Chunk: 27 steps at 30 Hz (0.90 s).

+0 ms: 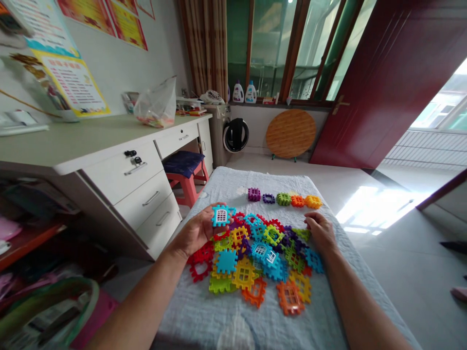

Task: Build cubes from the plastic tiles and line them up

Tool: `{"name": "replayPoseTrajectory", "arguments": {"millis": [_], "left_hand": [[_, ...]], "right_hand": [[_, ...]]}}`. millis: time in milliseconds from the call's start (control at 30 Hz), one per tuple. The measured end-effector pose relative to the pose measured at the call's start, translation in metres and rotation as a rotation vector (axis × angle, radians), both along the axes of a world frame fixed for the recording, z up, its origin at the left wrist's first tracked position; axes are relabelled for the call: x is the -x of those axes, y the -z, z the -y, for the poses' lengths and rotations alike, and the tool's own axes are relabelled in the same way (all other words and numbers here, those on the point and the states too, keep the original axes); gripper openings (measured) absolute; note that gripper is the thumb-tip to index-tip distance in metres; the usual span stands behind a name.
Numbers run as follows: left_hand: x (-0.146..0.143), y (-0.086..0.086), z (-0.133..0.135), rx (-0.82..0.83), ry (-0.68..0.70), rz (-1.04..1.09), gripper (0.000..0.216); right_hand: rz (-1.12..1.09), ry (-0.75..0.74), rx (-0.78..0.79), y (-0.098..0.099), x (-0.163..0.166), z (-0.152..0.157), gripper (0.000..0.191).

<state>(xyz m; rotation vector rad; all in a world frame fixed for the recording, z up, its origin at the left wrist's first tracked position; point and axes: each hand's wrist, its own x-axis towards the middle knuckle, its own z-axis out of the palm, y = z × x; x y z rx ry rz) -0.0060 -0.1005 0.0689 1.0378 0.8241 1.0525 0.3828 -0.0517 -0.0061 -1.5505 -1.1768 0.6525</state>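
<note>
- Left hand point(199, 228): grips a blue tile with white window insert point(221, 215), raised at the pile's far-left side.
- Right hand point(321, 232): fingers bent, at the pile's right side near a green tile point(302, 234); cannot tell if closed or touching.
- Tile pile point(242, 236): mixed colours, loose and overlapping, mid-worktop between both forearms.
- Worktop point(197, 323): light blue cloth over it; bare cloth between pile and near side.
- Orange tile point(291, 297): sits at the pile's near-right fringe.
- Row beyond the pile, left to right: purple stack point(254, 195), violet piece point(268, 198), green stack point(283, 199), orange stack point(297, 201), yellow stack point(313, 201).
- Yellow stack is near the right edge; bare cloth left of the purple stack and behind the row to the far edge.
- Left side: desk point(109, 141) and pink stool point(188, 189) crowd the edge.
- Right side: open floor point(386, 257), sunlit patch; roomier than left.
- Left edge partly hidden by left forearm.
</note>
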Motion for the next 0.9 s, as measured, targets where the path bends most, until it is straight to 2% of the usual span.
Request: {"name": "replayPoseTrajectory", "arguments": {"millis": [100, 200, 267, 367, 400, 433, 600, 767, 900], "left_hand": [[-0.002, 0.005, -0.004, 0.073, -0.073, -0.005, 0.045], [0.003, 0.009, -0.014, 0.064, -0.118, -0.073, 0.041], [0.008, 0.012, -0.026, 0.009, -0.154, -0.222, 0.040], [0.016, 0.016, -0.051, -0.150, -0.193, -0.665, 0.035], [0.019, 0.018, -0.060, -0.214, -0.174, -0.848, 0.034], [0.022, 0.019, -0.070, -0.239, -0.156, -0.938, 0.033], [0.032, 0.029, -0.104, -0.289, -0.058, -1.188, 0.028], [0.038, 0.033, -0.109, -0.386, -0.097, -1.363, 0.043], [0.041, 0.034, -0.103, -0.438, -0.027, -1.426, 0.050]], "right_hand": [[-0.006, -0.003, 0.003, 0.001, 0.000, 0.000, 0.024], [0.000, -0.001, -0.001, 0.000, 0.001, 0.000, 0.025], [0.011, 0.002, -0.007, -0.001, 0.002, 0.001, 0.025], [0.022, 0.008, -0.007, -0.004, 0.004, 0.002, 0.025], [0.024, 0.009, -0.004, -0.004, 0.004, 0.003, 0.025], [0.028, 0.010, 0.000, -0.005, 0.004, 0.003, 0.025], [0.043, 0.012, 0.009, -0.002, 0.002, 0.001, 0.025], [0.041, 0.009, 0.013, 0.001, 0.000, 0.000, 0.026], [0.044, 0.007, 0.007, -0.002, 0.002, 0.001, 0.026]]}}
